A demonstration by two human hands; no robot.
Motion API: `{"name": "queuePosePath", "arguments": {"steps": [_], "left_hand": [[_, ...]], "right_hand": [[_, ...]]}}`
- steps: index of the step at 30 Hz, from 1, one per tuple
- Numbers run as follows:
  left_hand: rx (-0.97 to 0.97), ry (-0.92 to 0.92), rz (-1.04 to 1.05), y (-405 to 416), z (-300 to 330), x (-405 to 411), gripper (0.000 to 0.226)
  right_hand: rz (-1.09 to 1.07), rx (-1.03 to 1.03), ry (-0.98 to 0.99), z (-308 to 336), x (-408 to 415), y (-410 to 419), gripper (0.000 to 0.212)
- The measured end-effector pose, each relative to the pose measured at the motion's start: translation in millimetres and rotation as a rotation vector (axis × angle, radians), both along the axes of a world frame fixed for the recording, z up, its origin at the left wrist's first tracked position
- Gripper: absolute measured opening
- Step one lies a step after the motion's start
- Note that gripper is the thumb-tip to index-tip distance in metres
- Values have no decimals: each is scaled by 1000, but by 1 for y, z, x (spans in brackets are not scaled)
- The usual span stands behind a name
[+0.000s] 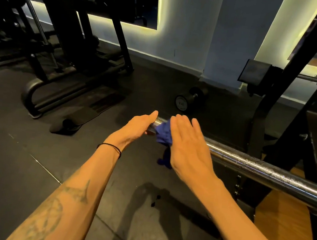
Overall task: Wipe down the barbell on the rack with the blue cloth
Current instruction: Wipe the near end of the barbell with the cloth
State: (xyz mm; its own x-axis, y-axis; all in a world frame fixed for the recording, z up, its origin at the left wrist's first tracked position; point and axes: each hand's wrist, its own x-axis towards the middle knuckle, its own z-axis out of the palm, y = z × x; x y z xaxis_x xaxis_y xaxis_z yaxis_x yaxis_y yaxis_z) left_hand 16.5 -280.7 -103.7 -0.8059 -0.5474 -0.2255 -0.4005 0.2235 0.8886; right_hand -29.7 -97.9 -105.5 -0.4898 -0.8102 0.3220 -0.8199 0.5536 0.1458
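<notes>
A chrome barbell runs from the lower right up to the middle of the head view, where its free end sits. My left hand is at that end, thumb on top of the bar, and seems to wrap it with fingers hidden underneath. My right hand lies just right of it with straight fingers, pressing the blue cloth onto the bar. Part of the cloth bunches between my hands and a tail hangs down below the bar.
The black rack upright stands at the right with a padded block beside it. A dumbbell lies on the dark rubber floor by the white wall. A black machine frame fills the left. Wooden platform lies under the bar.
</notes>
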Motion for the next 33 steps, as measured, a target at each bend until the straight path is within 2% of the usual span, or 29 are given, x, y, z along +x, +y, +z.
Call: {"name": "queuePosePath", "arguments": {"steps": [3,6,8,10,12,14,17,20,23,26,28,30,32,33], "left_hand": [[-12,47,124,10,-7,-5,53],[36,91,216,15,-13,-7,47],[50,101,252,14,-15,-8,44],[42,94,262,14,-12,-7,45],[45,73,244,12,-11,-8,56],[61,69,243,11,-10,-9,57],[101,70,212,11,-9,-7,46],[129,108,140,9,-11,1,36],[150,171,108,4,-12,8,28],[180,257,90,3,-9,15,33],[263,271,102,4,-10,17,37],[336,248,149,6,-7,15,38],[351,169,170,5,-5,9,38],[345,116,173,6,-4,6,44]], "right_hand": [[-176,-49,-124,5,6,8,61],[-172,-79,-156,9,21,-30,41],[-71,-84,-166,-2,28,-55,59],[-6,-40,-65,-3,25,-53,64],[12,-27,-81,0,15,-30,71],[-53,-51,-104,6,8,-7,72],[-153,-79,-176,0,5,8,65],[-162,-147,-212,0,12,-5,42],[-85,-93,-109,10,23,-31,34],[48,42,-24,9,25,-47,50],[79,-2,-69,12,18,-41,59],[31,-72,-140,10,9,-23,53],[-55,-96,-163,1,6,-8,65],[-82,-100,-176,-2,8,-3,70]]}}
